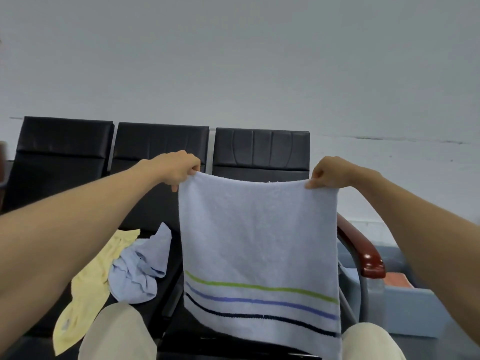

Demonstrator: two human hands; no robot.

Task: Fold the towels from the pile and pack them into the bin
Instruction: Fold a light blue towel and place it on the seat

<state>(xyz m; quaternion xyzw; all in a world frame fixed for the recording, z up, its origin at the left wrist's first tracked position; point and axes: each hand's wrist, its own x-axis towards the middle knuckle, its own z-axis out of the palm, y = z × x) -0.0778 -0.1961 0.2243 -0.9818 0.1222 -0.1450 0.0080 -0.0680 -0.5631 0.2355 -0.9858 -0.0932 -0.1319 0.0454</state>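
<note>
- Pinching the top corners of the striped blue towel (259, 229) with my left hand (179, 168) and right hand (330, 172); stretched between them, it hangs flat for folding
- Keeping the yellow towel (88, 276) and crumpled blue towel (140, 268) on the bench seat (166, 302); the grey bin (410, 313) sits on my right

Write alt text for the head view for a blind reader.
The left hand and right hand pinch the top corners of a pale blue towel with green, blue and black stripes, holding it up spread. A crumpled yellow towel and a crumpled blue towel lie on black padded seats.
</note>
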